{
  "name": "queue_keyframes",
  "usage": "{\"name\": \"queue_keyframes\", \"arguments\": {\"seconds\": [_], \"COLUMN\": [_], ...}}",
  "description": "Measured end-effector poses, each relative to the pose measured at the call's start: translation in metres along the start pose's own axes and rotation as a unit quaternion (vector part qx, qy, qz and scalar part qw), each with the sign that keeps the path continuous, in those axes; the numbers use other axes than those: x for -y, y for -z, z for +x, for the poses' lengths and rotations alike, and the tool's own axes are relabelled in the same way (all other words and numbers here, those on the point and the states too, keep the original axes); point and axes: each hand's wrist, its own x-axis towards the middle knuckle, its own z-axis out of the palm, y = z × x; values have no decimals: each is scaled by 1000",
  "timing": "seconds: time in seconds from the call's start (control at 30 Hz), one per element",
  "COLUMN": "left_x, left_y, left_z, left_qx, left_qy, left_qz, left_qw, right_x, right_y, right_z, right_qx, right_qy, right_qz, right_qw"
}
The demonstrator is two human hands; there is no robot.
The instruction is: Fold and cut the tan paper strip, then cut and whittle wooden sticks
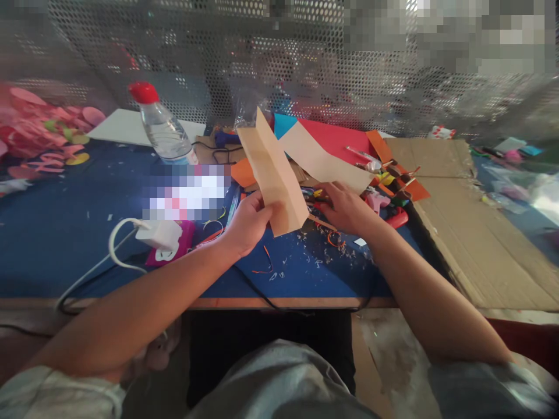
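Note:
A tan sheet of card (279, 174), folded lengthwise with a raised flap, stands tilted above the table. My left hand (250, 227) pinches its lower left edge between thumb and fingers. To the right of the card, my right hand (345, 208) reaches down over a pile of small tools and scraps, its fingers bent and apart. Red and yellow pieces lie at those fingertips, which are partly hidden; I see nothing gripped there. Below the right hand are a thin tan strip (322, 222) and an orange curl of trimming (335, 238).
A red-capped water bottle (166, 131) and a white charger plug (161, 235) with a cable stand left. Behind lie red paper (336, 139) and a cream sheet (323, 154). A pink glue gun (376, 202) sits right, beside flattened cardboard (484, 250). Perforated metal (244, 64) rises behind.

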Motion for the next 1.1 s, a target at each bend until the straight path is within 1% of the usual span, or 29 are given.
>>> {"name": "queue_keyframes", "arguments": {"seconds": [0.1, 0.17, 0.3, 0.4, 0.5, 0.6, 0.67, 0.73, 0.8, 0.87, 0.93, 1.0, 1.1], "left_x": [-1, -1, 0, 0, -2, -5, -6, -6, -6, -6, -6, -7, -8], "left_y": [-1, -1, 0, 0, -1, -1, -1, 0, 1, 2, 4, 5, 4], "left_z": [-1, -1, 1, 3, 4, 3, 2, 2, 3, 3, 4, 4, 3], "left_qx": [-5, -2, 9, 11, -11, -41, -49, -52, -56, -61, -60, -60, -57], "left_qy": [-1, -8, -40, -80, -100, -111, -109, -104, -109, -130, -149, -159, -165], "left_qz": [10, 15, 5, 13, 34, 58, 60, 59, 63, 65, 67, 74, 69], "left_qw": [1000, 1000, 999, 997, 994, 991, 991, 991, 990, 987, 985, 983, 982], "right_x": [-5, -6, -14, -21, -22, -16, -11, -9, -10, -9, -4, 6, 27], "right_y": [-2, -2, -3, -4, -2, 4, 8, 11, 11, 8, 6, 5, 7], "right_z": [-1, -2, -1, 0, 0, -4, -5, -5, -3, 1, 3, 2, -5], "right_qx": [31, 27, 7, 19, 33, 41, 19, -30, -83, -121, -132, -109, -26], "right_qy": [-1, -4, -36, -35, -28, -32, -31, -35, -45, -51, -60, -76, -95], "right_qz": [-59, -79, -109, -103, -98, -90, -66, -28, 37, 146, 277, 395, 524], "right_qw": [998, 996, 993, 994, 994, 995, 997, 999, 995, 981, 950, 909, 846]}}
